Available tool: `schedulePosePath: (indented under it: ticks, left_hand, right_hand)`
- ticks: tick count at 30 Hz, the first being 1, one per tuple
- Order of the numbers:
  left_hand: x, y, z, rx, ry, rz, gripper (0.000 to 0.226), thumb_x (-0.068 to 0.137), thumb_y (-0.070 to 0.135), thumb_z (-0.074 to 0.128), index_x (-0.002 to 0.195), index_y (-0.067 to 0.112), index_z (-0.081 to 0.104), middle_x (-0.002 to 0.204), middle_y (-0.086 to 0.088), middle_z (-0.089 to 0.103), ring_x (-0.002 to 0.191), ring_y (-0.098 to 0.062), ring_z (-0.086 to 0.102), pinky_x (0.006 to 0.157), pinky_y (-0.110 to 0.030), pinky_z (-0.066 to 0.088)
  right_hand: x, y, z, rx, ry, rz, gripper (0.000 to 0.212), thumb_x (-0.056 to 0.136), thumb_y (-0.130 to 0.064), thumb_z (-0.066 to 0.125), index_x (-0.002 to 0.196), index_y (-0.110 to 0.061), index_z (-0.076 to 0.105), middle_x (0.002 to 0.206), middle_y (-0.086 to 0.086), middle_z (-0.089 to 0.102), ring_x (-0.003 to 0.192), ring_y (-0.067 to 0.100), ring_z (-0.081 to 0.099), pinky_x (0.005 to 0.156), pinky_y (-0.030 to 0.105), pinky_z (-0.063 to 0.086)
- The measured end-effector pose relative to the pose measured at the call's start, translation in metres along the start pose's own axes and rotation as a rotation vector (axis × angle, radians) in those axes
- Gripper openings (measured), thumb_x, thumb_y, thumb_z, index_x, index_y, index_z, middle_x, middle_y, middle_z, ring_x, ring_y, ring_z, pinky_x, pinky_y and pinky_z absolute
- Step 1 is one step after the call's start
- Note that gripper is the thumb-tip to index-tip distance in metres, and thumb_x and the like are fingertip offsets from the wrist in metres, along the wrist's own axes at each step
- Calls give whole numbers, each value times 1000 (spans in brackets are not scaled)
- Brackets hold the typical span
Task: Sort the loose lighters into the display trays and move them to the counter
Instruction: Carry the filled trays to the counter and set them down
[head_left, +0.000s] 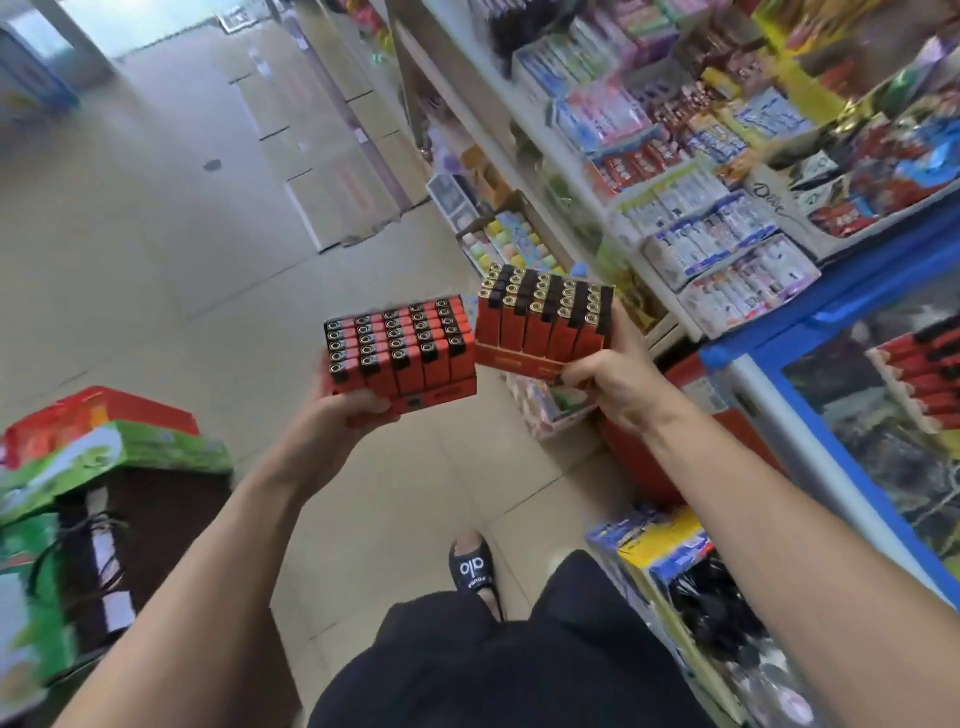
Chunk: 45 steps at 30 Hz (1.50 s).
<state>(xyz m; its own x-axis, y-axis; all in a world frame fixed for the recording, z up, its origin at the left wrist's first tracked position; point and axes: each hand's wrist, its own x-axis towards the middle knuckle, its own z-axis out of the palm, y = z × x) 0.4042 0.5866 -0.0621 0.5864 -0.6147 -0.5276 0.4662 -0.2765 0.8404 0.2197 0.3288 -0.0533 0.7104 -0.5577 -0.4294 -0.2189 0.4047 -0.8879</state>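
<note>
Two red display trays full of red lighters with black tops are held up in front of me. My left hand (349, 413) grips the left tray (400, 351) from below, thumb on its front edge. My right hand (610, 379) grips the right tray (540, 325) at its lower right corner, and that tray tilts away from me. The trays nearly touch at their inner corners. On the glass counter (769, 384) at the right lies another tray of red lighters (919, 374), partly cut off by the frame edge.
Shelves of packaged sweets and gum (701, 156) fill the right side. Stacked cardboard boxes (322, 156) line the aisle ahead. Green and red cartons (78, 457) stand at the left. Tiled floor (156, 249) lies between. Goods (691, 582) sit at the counter's foot by my leg.
</note>
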Motion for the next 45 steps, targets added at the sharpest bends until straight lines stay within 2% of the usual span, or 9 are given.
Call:
schedulePosePath:
  ticks: [4,9,13,19,24,29,35,40,45]
  left_hand:
    - [27,20,-29,-15,27,8,88,65,1,62,150,10,42,132,-13,67,108,-26,71,78,-30,61]
    - [73,51,-38,-21,75,11,86,65,1,60,149,7,42,121,-6,71,102,-20,74,75,-29,61]
    - [124,84,-31,2,86,17,83,66,0,60,147,5,44,114,-2,74,98,-18,74,75,-29,61]
    - [208,146,-21,-14,117,30,87,66,1,61,150,8,40,118,-4,72,100,-20,74,76,-30,60]
    - [277,198,-26,-16,108,66,86,66,-1,60,149,10,40,118,-1,72,101,-20,74,74,-30,60]
    - [345,225,-52,-20,68,24,90,64,0,65,150,10,40,126,-9,68,106,-25,72,77,-32,60]
    - [431,256,-100,32,-38,-58,84,66,-1,62,147,9,43,121,-9,72,103,-25,74,78,-30,60]
    - [512,313,-138,106,-136,-93,85,65,0,64,147,10,44,128,-15,69,110,-30,71,80,-31,59]
    - [590,378,-147,142,-196,-69,86,64,0,64,146,9,44,124,-11,70,107,-32,71,78,-33,61]
  right_hand:
    - [50,-24,25,20,-88,14,91,55,26,51,135,-16,43,111,25,56,67,21,64,45,27,46]
    - [115,-47,31,38,-73,16,93,48,17,54,132,-22,48,120,20,60,102,32,64,68,41,56]
    - [168,-64,23,-37,-90,24,95,48,14,58,135,-23,49,128,28,58,100,32,64,64,41,53]
    - [239,-98,9,-44,-93,81,91,46,12,57,130,-24,51,114,17,63,95,27,66,62,38,56]
    - [307,-125,12,-56,-102,82,100,43,14,61,138,-13,48,126,34,57,100,35,61,61,36,51]
    - [373,-154,31,-8,-16,87,94,47,19,56,134,-16,48,113,20,63,95,32,64,59,35,54]
    - [464,-193,77,44,54,-4,90,54,27,54,134,-14,49,124,34,58,98,38,63,65,41,54]
    - [527,-225,114,115,170,-18,92,59,36,46,130,-22,51,111,19,64,91,28,69,60,38,56]
    - [569,-250,131,175,231,-51,95,56,33,50,133,-22,51,119,27,61,98,38,65,61,39,57]
